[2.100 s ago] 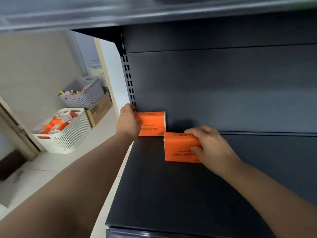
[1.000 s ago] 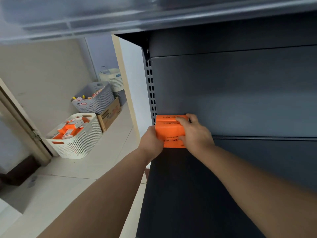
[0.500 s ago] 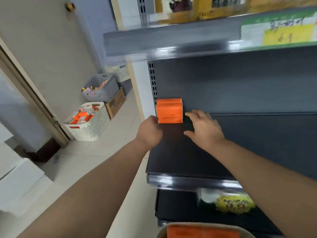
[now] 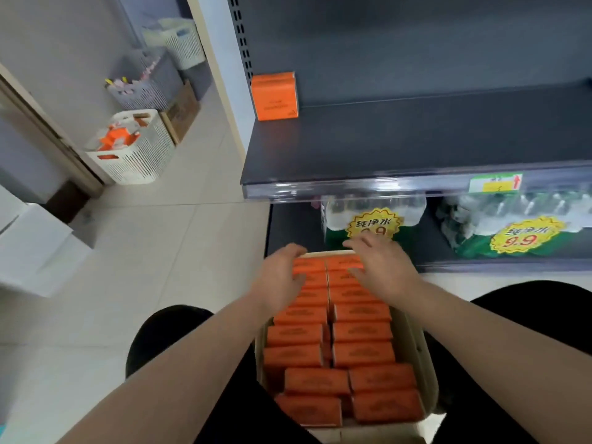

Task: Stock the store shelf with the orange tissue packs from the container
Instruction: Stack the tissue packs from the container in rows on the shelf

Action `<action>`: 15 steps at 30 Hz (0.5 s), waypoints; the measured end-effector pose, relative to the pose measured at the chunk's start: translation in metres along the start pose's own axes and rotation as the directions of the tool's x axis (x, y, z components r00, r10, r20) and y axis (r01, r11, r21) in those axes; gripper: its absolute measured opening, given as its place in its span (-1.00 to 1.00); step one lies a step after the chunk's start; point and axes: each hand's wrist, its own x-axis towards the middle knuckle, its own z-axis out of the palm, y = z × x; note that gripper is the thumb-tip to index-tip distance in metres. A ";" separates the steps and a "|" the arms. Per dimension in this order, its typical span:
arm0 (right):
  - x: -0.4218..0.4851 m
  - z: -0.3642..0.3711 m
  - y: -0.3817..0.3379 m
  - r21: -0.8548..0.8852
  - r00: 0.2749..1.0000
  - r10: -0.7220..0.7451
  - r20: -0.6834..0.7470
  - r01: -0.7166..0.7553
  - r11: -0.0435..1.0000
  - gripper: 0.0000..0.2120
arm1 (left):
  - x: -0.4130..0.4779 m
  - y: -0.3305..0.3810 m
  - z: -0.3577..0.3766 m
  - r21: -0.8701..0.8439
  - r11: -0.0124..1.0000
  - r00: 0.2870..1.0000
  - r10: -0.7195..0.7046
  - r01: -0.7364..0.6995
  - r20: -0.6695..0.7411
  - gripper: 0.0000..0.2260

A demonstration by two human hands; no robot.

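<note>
A cream container [image 4: 415,334] sits at 6 o'clock in the view, between the person's black-clad knees. It is packed with two rows of orange tissue packs [image 4: 362,331] lying side by side. Each pack carries small dark print, too blurred to read.

The left hand [image 4: 282,277] is over the far end of the left row, towards 12 o'clock of the container. Its grip is apart, with fingers loosely bent and the thumb spread, clamped on nothing. The right hand [image 4: 381,267] is over the far end of the right row, fingers reaching past the container's far rim. Its grip is also apart and holds nothing. Whether either hand touches the packs cannot be told.

At 12 o'clock the dark grey shelf [image 4: 416,145] holds the shelved packs [image 4: 275,96], an orange block in its back left corner against the slotted upright. Their small lettering is unreadable.

A green and yellow price tag [image 4: 495,182] with a red arrow sits on the shelf's front strip at 2 o'clock. Below it, wrapped water bottles [image 4: 519,209] bear yellow burst labels reading "纯净水" and "9.9".

At 10 o'clock on the tiled floor stand a white basket [image 4: 141,161] of orange and white items, a grey basket [image 4: 150,88] and a cardboard box [image 4: 181,110].
</note>
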 end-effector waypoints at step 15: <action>-0.076 0.077 -0.001 0.006 0.953 -0.046 0.299 0.046 0.999 -0.66 | -0.026 -0.026 0.056 0.068 0.975 0.977 -0.212 0.210 0.033 -0.66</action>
